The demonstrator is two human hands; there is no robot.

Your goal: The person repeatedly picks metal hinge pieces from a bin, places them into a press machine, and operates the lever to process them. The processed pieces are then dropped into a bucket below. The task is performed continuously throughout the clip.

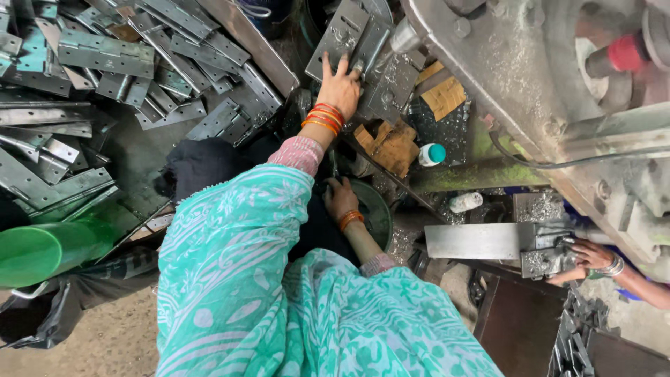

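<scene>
**Flatly on steel: one hand up on the hinge plates, the other low by a green basin**

Up ahead, the left hand (340, 85) lies spread, fingers open, pressing on a grey hinge plate (342, 33) that leans among others below the big machine body (530, 77); it grips nothing. Such a plate looks stiff, fairly heavy, thin-edged and probably oily, so I judge the long edges near the knuckle the safest hold. The right hand (340, 197) rests curled at the rim of a round green basin (377, 209); whether it holds anything I cannot tell, and the basin's contents are hidden. Left of both, a loose heap of hinges (105, 77) covers the floor beside a green cylinder (42, 250). A white bottle with teal cap (431, 154) stands near cardboard scraps (391, 143). Another person's hand (593, 257) works at a metal block (548, 255).
</scene>
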